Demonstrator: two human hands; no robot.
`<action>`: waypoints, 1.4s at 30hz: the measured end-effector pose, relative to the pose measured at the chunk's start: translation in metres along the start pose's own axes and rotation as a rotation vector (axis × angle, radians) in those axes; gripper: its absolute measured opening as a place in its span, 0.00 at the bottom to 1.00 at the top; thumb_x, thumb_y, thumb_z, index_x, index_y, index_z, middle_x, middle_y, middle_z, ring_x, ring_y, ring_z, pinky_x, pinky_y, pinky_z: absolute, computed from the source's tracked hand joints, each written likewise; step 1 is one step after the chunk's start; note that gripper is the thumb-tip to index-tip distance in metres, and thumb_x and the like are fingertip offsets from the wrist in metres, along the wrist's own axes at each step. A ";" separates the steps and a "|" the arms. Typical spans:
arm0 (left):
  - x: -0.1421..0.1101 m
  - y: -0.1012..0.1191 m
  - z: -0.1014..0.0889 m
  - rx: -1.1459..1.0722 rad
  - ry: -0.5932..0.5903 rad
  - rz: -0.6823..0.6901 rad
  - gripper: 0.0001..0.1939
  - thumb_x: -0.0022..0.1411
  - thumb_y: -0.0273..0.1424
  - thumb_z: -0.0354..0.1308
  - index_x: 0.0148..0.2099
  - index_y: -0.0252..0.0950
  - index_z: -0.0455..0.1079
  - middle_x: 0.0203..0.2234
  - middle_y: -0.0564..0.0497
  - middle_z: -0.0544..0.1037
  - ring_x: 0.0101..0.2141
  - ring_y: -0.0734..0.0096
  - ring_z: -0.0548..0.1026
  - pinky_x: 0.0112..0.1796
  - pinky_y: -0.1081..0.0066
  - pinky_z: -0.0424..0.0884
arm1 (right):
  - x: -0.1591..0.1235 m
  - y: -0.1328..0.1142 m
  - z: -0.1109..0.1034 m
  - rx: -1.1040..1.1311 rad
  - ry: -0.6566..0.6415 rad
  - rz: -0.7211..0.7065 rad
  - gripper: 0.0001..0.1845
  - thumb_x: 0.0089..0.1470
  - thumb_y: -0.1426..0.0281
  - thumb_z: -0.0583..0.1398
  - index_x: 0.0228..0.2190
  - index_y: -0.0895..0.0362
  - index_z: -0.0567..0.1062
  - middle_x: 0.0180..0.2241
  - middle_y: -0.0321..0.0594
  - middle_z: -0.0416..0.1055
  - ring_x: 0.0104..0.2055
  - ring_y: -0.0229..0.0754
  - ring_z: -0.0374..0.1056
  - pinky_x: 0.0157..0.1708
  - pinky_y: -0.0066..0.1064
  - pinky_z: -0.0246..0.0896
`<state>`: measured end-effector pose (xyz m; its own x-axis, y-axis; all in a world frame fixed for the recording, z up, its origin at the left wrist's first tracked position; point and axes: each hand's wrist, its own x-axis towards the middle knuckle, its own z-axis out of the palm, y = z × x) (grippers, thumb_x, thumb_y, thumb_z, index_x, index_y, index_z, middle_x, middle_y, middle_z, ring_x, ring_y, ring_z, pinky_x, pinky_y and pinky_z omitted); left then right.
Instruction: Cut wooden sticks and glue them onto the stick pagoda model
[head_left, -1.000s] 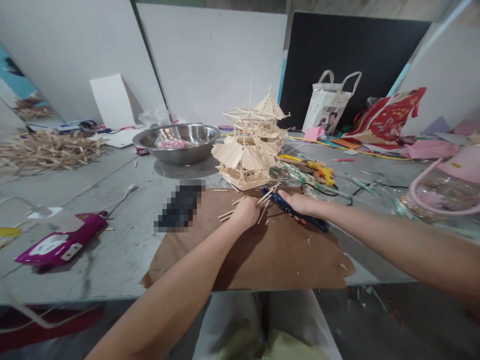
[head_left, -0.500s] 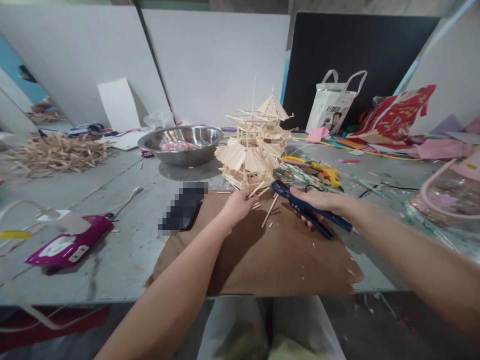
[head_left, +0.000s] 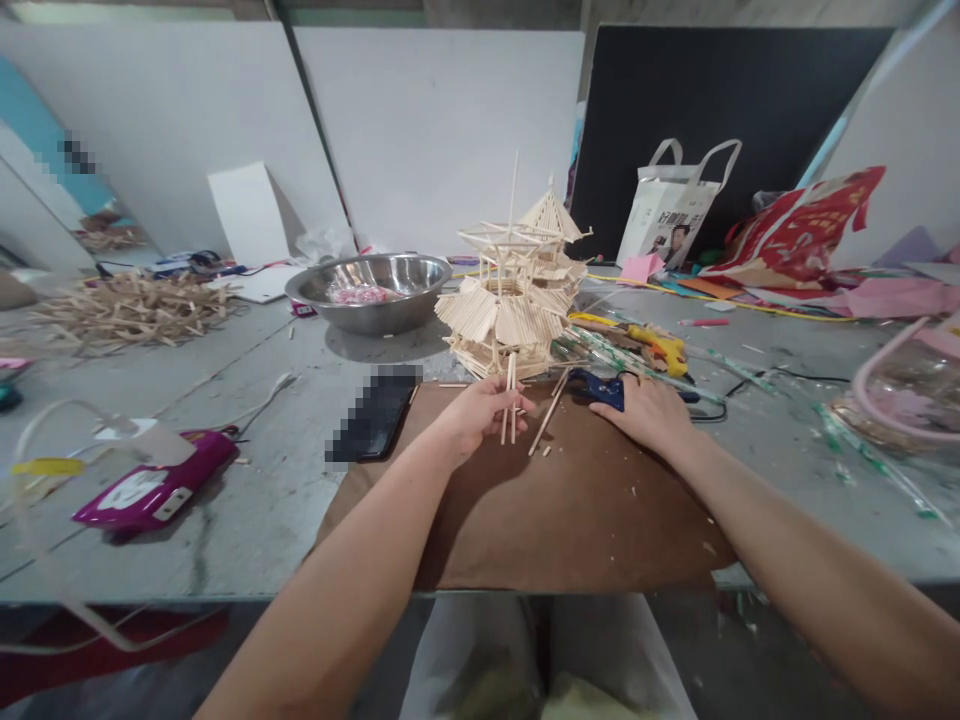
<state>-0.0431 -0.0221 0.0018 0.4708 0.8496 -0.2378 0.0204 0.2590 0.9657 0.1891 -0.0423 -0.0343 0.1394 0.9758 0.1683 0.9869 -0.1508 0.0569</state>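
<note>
My left hand (head_left: 487, 415) is closed in a pinch on a few thin wooden sticks (head_left: 512, 390), held upright over the brown board (head_left: 517, 530). My right hand (head_left: 651, 408) lies palm down over the handles of the blue hand cutter (head_left: 600, 388), which is low at the board's right side; thumb and fingers sit around it, partly hidden. Between the hands, a loose stick (head_left: 549, 412) and a short cut piece (head_left: 547, 451) lie on the board. Just behind stands a pagoda-like model (head_left: 499, 320) built from wooden sticks.
A black phone (head_left: 375, 415) lies at the board's left. Further left are a purple power strip (head_left: 157, 490) and a stick pile (head_left: 135, 310). A steel bowl (head_left: 367, 295) stands behind. To the right lie a yellow glue gun (head_left: 660, 348) and a clear pink-rimmed container (head_left: 915, 390).
My right hand has lowered the cutter toward the board and turned palm down over it. My left hand has shifted slightly right and turned the sticks upright.
</note>
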 end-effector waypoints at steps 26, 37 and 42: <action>0.009 -0.018 0.012 -0.064 -0.062 0.385 0.04 0.52 0.27 0.50 0.33 0.33 0.60 0.25 0.53 0.71 0.31 0.76 0.70 0.40 0.67 0.62 | 0.014 -0.067 -0.010 0.689 -0.340 0.026 0.08 0.36 0.67 0.56 0.14 0.59 0.68 0.17 0.42 0.66 0.24 0.41 0.65 0.22 0.28 0.55; 0.013 -0.029 0.007 0.073 -0.106 0.230 0.05 0.52 0.29 0.50 0.31 0.32 0.63 0.29 0.50 0.73 0.32 0.74 0.71 0.39 0.67 0.63 | 0.007 -0.050 -0.015 1.142 -0.536 0.042 0.07 0.37 0.71 0.50 0.13 0.57 0.59 0.07 0.28 0.55 0.05 0.27 0.44 0.06 0.22 0.36; 0.013 -0.029 0.009 0.032 -0.098 0.221 0.05 0.52 0.29 0.50 0.31 0.32 0.63 0.28 0.50 0.73 0.31 0.74 0.71 0.40 0.66 0.63 | 0.005 -0.051 -0.024 1.313 -0.557 0.030 0.06 0.37 0.70 0.51 0.15 0.57 0.58 0.07 0.26 0.53 0.06 0.26 0.42 0.06 0.20 0.35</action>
<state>-0.0299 -0.0220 -0.0283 0.5505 0.8348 -0.0109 -0.0649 0.0558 0.9963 0.1373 -0.0339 -0.0125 -0.1291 0.9551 -0.2666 0.2982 -0.2191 -0.9290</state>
